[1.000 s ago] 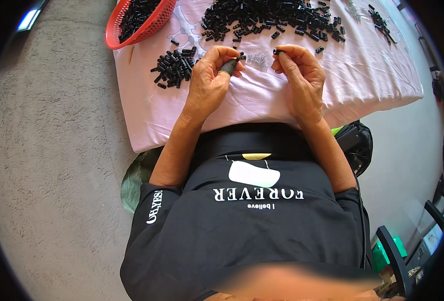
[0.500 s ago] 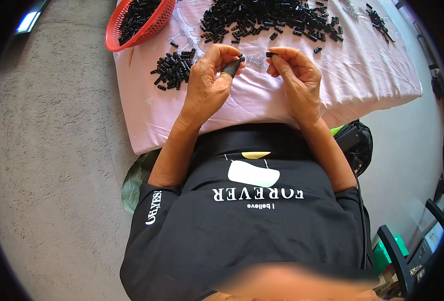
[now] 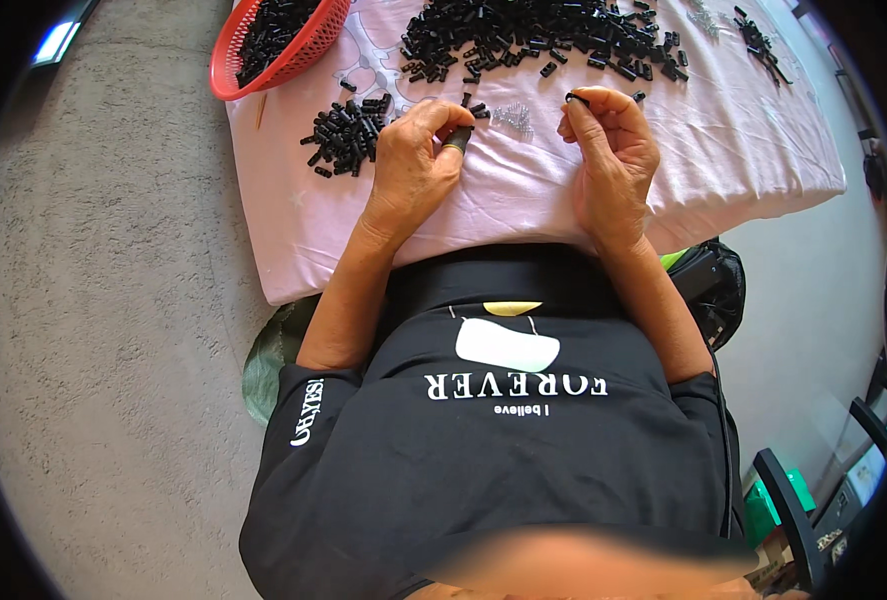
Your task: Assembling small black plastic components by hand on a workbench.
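My left hand (image 3: 413, 160) is closed in a pinch above the table, a dark cover with a yellowish edge on its thumb. A small black plastic piece seems to be between its fingertips, mostly hidden. Just past those fingertips show a few more black pieces (image 3: 479, 111); whether they are held or lie on the cloth I cannot make out. Off to the right, my right hand (image 3: 613, 150) pinches a small black plastic piece (image 3: 576, 97) between thumb and forefinger. Thin silvery pins (image 3: 512, 120) lie in a little heap between the hands.
Beside my left hand is a small pile of black pieces (image 3: 348, 135); a larger pile (image 3: 533, 35) spreads farther back. A red basket (image 3: 228, 75) of them stands at the far left. More dark parts (image 3: 758, 45) lie far right on the pink cloth (image 3: 723, 150).
My right hand has moved right and turned with its black piece, widening the gap between the hands. My left hand has shifted slightly left and down.
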`<move>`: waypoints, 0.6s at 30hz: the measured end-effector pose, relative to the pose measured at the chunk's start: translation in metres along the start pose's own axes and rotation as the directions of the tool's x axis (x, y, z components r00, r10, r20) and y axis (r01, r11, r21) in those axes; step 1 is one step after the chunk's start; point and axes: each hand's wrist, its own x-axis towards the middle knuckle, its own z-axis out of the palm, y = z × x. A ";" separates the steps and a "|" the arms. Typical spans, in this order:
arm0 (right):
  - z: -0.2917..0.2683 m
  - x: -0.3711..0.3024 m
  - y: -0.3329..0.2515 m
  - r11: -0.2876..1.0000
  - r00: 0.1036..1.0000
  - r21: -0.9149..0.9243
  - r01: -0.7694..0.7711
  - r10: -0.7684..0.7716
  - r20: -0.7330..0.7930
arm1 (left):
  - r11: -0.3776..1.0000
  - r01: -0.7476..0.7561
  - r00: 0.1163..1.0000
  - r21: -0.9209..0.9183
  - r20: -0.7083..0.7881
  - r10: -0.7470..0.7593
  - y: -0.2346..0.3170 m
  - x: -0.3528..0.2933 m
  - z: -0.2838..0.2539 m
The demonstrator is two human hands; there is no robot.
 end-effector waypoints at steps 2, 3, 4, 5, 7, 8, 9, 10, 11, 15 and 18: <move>0.000 0.001 0.000 1.000 1.000 0.004 -0.006 0.006 0.023 | 0.994 -0.111 0.994 -0.006 0.010 0.112 -0.004 0.003 0.000; 0.000 0.001 -0.001 1.000 1.000 0.005 -0.003 0.003 0.022 | 0.993 -0.114 0.993 -0.006 0.011 0.114 -0.003 0.004 -0.001; 0.000 0.001 -0.002 1.000 0.999 0.009 -0.029 0.029 0.042 | 0.994 -0.113 0.993 0.007 0.019 0.113 -0.001 0.004 -0.001; 0.000 0.001 -0.003 0.998 0.997 0.012 -0.055 0.055 0.063 | 0.993 -0.112 0.993 0.018 0.028 0.112 0.000 0.004 -0.001; -0.001 0.001 -0.003 0.999 0.997 0.013 -0.048 0.047 0.065 | 0.993 -0.114 0.993 0.015 0.029 0.114 0.001 0.004 -0.002; -0.002 0.002 -0.003 0.999 0.997 0.013 -0.043 0.042 0.068 | 0.993 -0.115 0.993 0.010 0.030 0.114 0.002 0.004 -0.002; -0.001 0.002 -0.003 0.999 0.997 0.014 -0.042 0.041 0.068 | 0.993 -0.116 0.993 0.011 0.029 0.115 0.001 0.005 -0.002; -0.001 0.001 -0.003 0.999 0.997 0.013 -0.050 0.049 0.064 | 0.995 -0.093 0.996 0.024 0.016 0.093 -0.001 0.005 -0.001; -0.001 0.001 -0.002 0.998 0.997 0.011 -0.058 0.057 0.059 | 0.997 -0.071 0.998 0.036 0.004 0.070 -0.003 0.006 -0.001; -0.001 0.001 -0.002 0.998 0.997 0.003 -0.064 0.064 0.043 | 0.996 -0.080 0.997 0.045 -0.001 0.080 -0.007 0.009 -0.003; -0.002 0.002 0.000 0.999 0.999 0.035 -0.038 0.037 0.030 | 0.998 -0.060 0.998 0.018 0.018 0.060 -0.004 0.010 -0.002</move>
